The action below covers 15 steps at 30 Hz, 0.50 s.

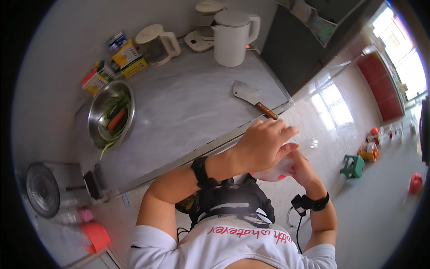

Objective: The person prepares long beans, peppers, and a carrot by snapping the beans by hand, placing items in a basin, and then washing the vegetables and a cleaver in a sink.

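Note:
My right hand (301,168) grips a clear plastic bag (280,166) with something red in or on it. Just above the bag is my left hand (265,144), its thumb and index finger apart; whether it touches the plastic is hard to see. Both hands are in front of the edge of a grey countertop (181,101). Nearest to my left hand lies a cleaver (248,92) with a wooden handle, whose end reaches over the counter's edge. A stainless steel bowl (131,122) at the left holds a carrot (116,119) and long green vegetables (112,102).
A white electric kettle (229,43), a glass jug with a cream lid (154,47) and small boxes (129,57) stand along the wall. A dark cabinet (292,43) borders the counter's right end. On the floor are a green stool (352,166) and a red object (416,183).

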### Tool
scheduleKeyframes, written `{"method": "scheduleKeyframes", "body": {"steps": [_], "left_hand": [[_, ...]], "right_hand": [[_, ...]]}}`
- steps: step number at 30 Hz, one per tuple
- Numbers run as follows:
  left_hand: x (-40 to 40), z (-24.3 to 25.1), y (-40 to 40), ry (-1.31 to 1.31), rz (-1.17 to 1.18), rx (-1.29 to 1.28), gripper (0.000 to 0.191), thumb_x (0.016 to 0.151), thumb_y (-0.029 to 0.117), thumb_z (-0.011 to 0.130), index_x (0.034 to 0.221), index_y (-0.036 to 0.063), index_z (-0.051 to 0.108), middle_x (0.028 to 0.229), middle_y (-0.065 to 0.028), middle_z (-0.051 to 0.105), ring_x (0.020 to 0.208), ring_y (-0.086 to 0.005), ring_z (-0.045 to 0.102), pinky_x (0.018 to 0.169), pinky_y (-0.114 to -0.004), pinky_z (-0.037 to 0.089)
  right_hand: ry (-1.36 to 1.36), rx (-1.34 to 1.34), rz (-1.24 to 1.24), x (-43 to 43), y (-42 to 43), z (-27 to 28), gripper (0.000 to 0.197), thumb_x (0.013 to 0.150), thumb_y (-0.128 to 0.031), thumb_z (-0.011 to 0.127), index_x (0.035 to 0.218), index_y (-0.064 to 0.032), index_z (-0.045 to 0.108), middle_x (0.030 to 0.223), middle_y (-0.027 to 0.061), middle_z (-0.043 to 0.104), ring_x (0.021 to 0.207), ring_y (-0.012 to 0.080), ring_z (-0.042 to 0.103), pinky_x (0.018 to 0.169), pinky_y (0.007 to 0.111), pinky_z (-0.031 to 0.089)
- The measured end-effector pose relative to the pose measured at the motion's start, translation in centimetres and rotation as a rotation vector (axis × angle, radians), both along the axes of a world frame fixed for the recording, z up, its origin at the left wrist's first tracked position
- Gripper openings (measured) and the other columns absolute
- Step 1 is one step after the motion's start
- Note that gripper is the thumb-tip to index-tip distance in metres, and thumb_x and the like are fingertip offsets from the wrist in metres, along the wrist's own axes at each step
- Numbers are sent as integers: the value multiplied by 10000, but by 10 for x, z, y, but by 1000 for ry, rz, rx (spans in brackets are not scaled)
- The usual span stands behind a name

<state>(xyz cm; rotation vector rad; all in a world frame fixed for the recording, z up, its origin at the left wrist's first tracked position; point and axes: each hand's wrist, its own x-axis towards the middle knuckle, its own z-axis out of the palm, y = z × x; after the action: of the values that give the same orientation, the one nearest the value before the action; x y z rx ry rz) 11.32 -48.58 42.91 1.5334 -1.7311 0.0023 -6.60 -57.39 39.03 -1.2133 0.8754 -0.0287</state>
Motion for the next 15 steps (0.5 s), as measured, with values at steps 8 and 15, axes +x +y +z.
{"method": "scheduleKeyframes", "body": {"steps": [8,15], "left_hand": [[-78,-8,-57,515,-55,284,475,751,31,582,1173,-27,373,841,-182,591,869,-328,592,734,-389,480],[-139,-31,-92,264,-14,34,331,712,114,711,977,50,523,875,-119,603,699,-260,623,623,-339,492]], "right_hand": [[-392,293,133,-55,-77,-1,373,939,-306,396,1133,0,486,948,92,585,707,138,595,560,234,479],[-498,94,199,-83,-155,12,251,785,-102,610,1011,-26,532,924,22,569,841,99,561,716,229,454]]}}
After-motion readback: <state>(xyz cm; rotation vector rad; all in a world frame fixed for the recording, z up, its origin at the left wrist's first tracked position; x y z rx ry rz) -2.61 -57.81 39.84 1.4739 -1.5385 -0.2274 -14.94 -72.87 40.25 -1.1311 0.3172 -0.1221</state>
